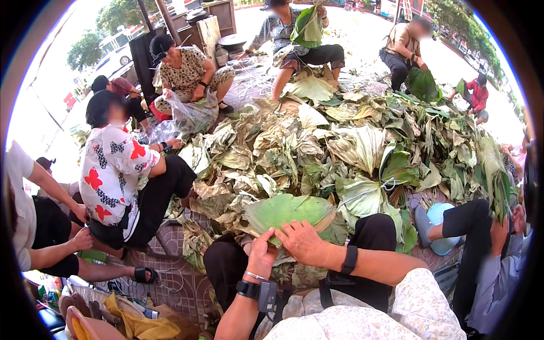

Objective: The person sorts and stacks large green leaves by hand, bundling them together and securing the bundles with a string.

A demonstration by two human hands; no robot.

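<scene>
Green leaf, fingers pinching near edge, leaf pile beyond

Def outdoors, looks like a roadside work spot: patterned paving left of the left hand, trees and a white car way beyond it.

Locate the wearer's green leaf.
Head view, just below centre: the green leaf is held in the left hand and right hand, before the leaf pile.
</scene>
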